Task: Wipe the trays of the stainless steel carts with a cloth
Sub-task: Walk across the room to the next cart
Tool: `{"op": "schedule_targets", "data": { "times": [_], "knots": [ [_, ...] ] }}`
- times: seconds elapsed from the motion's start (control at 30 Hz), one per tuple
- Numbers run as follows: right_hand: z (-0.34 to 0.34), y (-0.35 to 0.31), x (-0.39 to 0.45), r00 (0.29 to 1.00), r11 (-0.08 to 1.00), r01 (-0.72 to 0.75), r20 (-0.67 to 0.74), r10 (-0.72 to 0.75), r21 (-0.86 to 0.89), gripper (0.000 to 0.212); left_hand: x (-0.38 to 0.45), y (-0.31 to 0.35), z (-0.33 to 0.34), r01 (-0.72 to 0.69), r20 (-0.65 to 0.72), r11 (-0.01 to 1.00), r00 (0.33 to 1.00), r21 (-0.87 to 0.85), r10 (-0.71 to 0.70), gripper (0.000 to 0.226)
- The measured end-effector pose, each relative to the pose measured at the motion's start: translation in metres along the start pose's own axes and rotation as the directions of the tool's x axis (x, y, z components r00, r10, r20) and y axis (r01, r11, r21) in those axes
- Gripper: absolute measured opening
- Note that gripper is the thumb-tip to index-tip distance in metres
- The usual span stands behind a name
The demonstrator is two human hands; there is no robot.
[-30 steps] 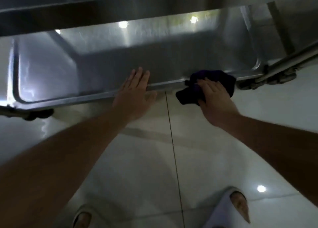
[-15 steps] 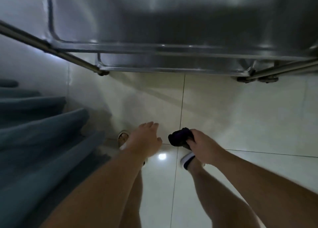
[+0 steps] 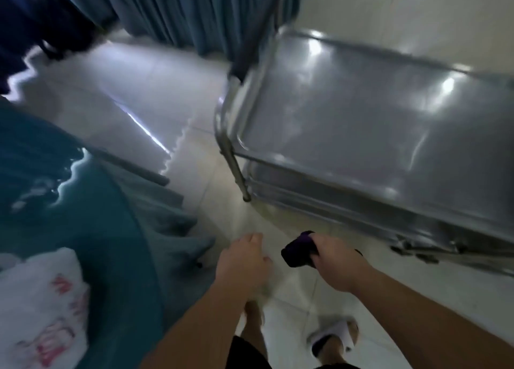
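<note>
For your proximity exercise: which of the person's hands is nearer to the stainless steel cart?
Right. The right hand, gripping the dark cloth, hangs just below the stainless steel cart near its lower rail. The left hand hangs empty farther left, over the floor.

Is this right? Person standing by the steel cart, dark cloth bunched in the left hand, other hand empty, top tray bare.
Not quite: the head view shows the dark cloth bunched in the right hand, not the left. The left hand is the empty one. The rest holds: the person stands by the steel cart, and its top tray is bare.
</note>
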State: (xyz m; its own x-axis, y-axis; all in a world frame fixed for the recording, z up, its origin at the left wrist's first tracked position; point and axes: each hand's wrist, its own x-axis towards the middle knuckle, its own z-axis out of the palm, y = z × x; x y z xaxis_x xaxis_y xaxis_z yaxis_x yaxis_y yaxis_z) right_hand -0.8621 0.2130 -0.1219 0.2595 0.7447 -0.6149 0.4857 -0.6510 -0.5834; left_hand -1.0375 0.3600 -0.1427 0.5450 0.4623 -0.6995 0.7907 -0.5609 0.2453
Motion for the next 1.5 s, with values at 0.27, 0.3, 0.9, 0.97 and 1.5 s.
{"op": "schedule_targets", "data": {
  "times": [0.27,0.3,0.9,0.97,1.5],
  "knots": [
    [-0.087,-0.184,0.035,0.926,0.958,0.246,-0.257,-0.278,-0.151,0.035,-0.034,-0.073,-0.158,-0.042,-0.293,0.998,0.956,-0.055,0.024,0.064],
    [-0.101,-0.202,0.040,0.904,0.946,0.288,-0.284,-0.319,-0.146,0.036,-0.032,-0.079,-0.177,-0.046,-0.316,0.997,0.948,-0.055,0.027,0.067],
    [-0.319,-0.338,0.188,0.841,0.895,0.365,-0.321,-0.435,-0.256,0.024,0.031,-0.067,-0.462,0.047,-0.618,0.998,0.786,0.033,-0.017,0.073],
    [-0.331,-0.343,0.206,0.852,0.906,0.338,-0.327,-0.409,-0.254,0.021,0.050,-0.066,-0.483,0.038,-0.610,0.999,0.793,0.037,-0.008,0.073],
    [-0.388,-0.367,0.364,0.852,0.984,-0.160,-0.514,0.096,-0.080,0.032,0.316,-0.055,-0.616,-0.316,-0.294,0.920,0.879,0.233,0.376,0.077]
  ]
}}
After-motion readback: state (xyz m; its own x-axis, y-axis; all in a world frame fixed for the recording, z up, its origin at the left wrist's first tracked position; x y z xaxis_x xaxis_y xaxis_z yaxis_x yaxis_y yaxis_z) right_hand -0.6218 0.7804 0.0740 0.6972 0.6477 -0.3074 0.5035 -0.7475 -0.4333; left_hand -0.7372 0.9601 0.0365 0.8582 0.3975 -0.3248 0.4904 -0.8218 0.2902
